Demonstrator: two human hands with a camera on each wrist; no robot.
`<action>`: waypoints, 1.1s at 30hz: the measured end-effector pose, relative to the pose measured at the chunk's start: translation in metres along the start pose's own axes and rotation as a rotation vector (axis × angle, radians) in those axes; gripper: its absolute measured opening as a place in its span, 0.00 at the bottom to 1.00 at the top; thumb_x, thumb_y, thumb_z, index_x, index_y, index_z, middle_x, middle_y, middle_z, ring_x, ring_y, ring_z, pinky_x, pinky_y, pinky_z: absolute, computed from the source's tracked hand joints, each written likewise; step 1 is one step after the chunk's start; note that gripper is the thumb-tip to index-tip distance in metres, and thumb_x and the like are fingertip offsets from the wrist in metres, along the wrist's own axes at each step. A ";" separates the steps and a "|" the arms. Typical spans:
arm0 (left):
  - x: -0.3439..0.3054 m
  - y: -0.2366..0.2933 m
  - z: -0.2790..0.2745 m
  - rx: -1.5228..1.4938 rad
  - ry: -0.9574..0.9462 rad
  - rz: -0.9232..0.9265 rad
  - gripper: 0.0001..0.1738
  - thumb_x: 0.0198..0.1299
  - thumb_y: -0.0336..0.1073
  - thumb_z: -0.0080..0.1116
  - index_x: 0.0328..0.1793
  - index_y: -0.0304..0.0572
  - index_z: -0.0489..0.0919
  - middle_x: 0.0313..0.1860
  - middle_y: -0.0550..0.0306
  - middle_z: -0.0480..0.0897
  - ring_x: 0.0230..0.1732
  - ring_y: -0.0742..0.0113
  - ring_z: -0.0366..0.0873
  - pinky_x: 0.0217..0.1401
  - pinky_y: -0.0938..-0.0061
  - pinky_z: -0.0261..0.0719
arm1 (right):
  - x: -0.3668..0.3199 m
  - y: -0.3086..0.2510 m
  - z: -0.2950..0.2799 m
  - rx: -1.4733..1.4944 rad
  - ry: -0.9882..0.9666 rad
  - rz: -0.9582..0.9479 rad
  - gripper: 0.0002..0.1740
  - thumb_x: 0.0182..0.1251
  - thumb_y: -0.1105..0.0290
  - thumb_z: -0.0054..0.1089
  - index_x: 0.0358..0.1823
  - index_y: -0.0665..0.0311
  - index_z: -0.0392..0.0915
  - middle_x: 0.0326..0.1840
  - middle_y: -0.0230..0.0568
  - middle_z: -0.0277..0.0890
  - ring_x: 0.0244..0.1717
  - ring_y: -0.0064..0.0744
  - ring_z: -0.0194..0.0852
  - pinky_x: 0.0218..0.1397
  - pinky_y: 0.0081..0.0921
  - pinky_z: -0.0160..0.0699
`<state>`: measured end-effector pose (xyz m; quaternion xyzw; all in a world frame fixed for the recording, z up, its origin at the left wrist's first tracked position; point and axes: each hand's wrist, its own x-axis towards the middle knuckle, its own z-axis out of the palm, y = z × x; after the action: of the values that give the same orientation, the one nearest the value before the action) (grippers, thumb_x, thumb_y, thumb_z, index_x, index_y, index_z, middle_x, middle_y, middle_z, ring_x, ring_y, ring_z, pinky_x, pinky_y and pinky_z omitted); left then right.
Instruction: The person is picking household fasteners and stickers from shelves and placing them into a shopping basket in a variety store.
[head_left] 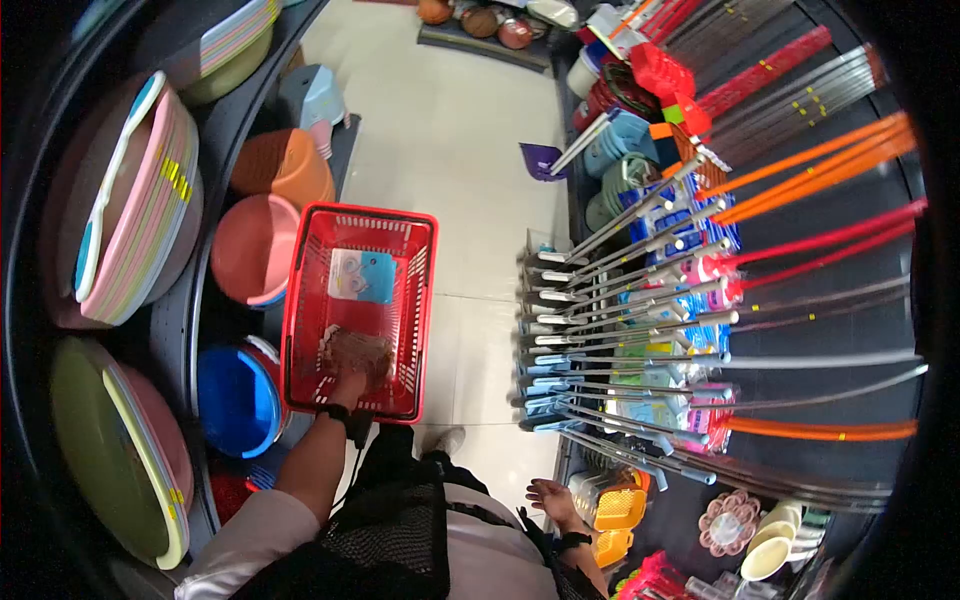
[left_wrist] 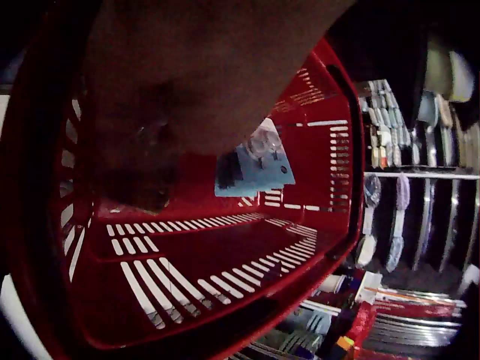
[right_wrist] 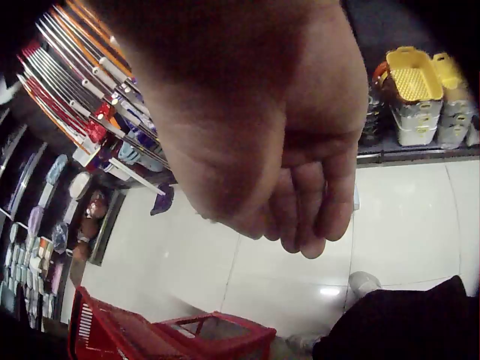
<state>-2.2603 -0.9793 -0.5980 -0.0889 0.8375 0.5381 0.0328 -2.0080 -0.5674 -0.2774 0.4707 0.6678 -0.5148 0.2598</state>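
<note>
My left hand (head_left: 352, 378) reaches down inside a red shopping basket (head_left: 428, 300), at a brownish item in clear wrapping (head_left: 340, 350). In the left wrist view the dark left hand (left_wrist: 195, 75) covers the upper part, and its fingers cannot be made out. Towards the far end of the basket lies a blue and white packet (head_left: 375, 277), also seen in the left wrist view (left_wrist: 259, 169). My right hand (head_left: 553, 500) hangs away from the basket; in the right wrist view the right hand (right_wrist: 262, 142) holds nothing, its fingers loosely bent.
Shelves with stacked basins (head_left: 150, 200), a blue bucket (head_left: 240, 400) and a pink tub (head_left: 250, 250) stand on the left. Mops and long handles (head_left: 640, 320) jut from the right shelf, with yellow baskets (head_left: 620, 508) below. Pale tiled floor (head_left: 480, 230) runs between them.
</note>
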 end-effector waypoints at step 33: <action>-0.431 0.356 0.185 0.527 -1.499 0.413 0.14 0.69 0.41 0.48 0.46 0.36 0.74 0.24 0.52 0.76 0.21 0.63 0.73 0.25 0.66 0.73 | -0.117 0.542 -0.024 0.857 0.400 -0.030 0.13 0.61 0.61 0.51 0.29 0.61 0.81 0.28 0.35 0.82 0.29 0.25 0.82 0.31 0.23 0.79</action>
<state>-1.9103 -0.6183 -0.2913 0.4608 0.6917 0.2355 0.5037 -1.4697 -0.5730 -0.4123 0.6157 0.4389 -0.6469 -0.0991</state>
